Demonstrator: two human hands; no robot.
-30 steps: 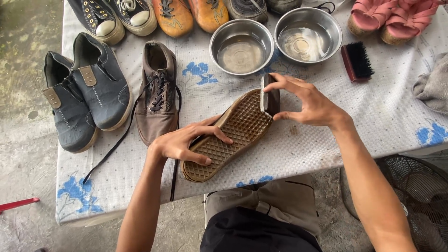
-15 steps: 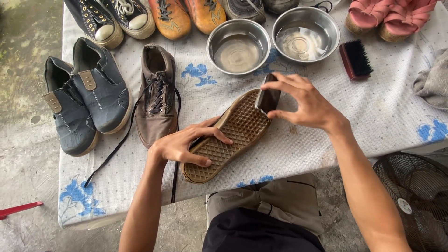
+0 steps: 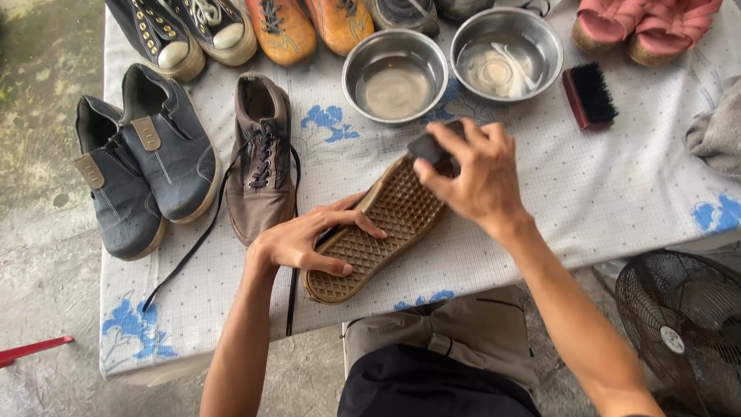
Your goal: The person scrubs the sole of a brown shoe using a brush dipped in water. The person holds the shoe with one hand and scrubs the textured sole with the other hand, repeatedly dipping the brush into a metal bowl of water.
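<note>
Head view. Item in hand: one brown shoe, turned sole-up, lying diagonally on the near middle of the table, which is covered by a white dotted cloth with blue flower prints. Left hand: fingers spread and pressed over the toe half of the waffle-patterned rubber sole, pinning it down rather than closing round it. Right hand: fingers curled round a small dark block, perhaps a sponge or rubber, held against the heel end. Handling, as a judgement: light, with a stiff but slightly flexible sole; the textured tread gives good grip, while the soft upper underneath may let it rock, so it is best held flat across the sole or pinched along the side walls. Surroundings: matching brown lace-up shoe upright just to the left, laces trailing; pair of blue-grey slip-ons further left; two steel bowls holding liquid beyond; dark-bristled brush to their right; further shoes along the far edge; pink sandals at the far right; electric fan on the floor at right.
</note>
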